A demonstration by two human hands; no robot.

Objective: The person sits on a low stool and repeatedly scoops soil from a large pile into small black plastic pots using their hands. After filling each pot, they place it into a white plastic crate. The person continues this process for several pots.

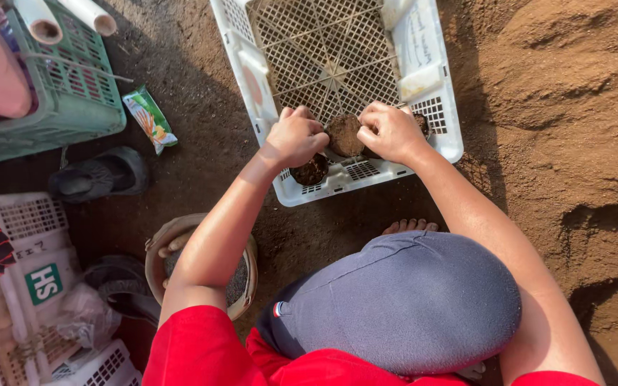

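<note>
My left hand (296, 136) and right hand (390, 131) curl closed around a soil-filled pot (345, 134) between my fingertips, in the white crate's (446, 136) near corner. One filled pot (312, 171) sits just below my left fingers; beyond them the crate is mostly bare.

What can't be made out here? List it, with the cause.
- Head view: the rim of the soil pot is covered by the left hand and right hand; the grip cannot be judged.
- The pot under the left hand is partly hidden.
- The white crate runs off the top edge.
- The bowl is largely hidden by the left arm.
</note>
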